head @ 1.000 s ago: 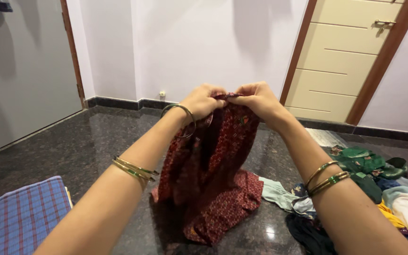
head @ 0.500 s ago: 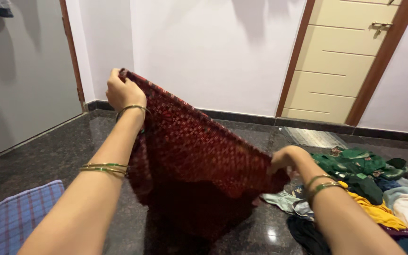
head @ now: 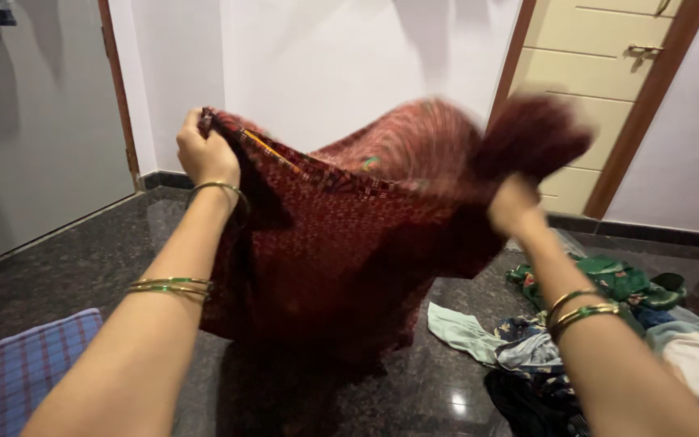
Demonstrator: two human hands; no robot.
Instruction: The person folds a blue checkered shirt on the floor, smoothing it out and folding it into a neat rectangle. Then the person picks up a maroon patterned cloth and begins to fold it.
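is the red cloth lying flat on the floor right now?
No: the red patterned cloth is held up in the air, the left hand and the right hand each gripping its top edge.

A blue checked cloth (head: 30,368) lies folded on the dark polished stone floor (head: 82,267) at the left. At the right sits a heap of mixed clothes (head: 608,340), with a cream panelled door (head: 600,89) behind.

Soft indoor light, floor (head: 446,396) glare, motion-blurred red cloth (head: 341,243); wall shadows
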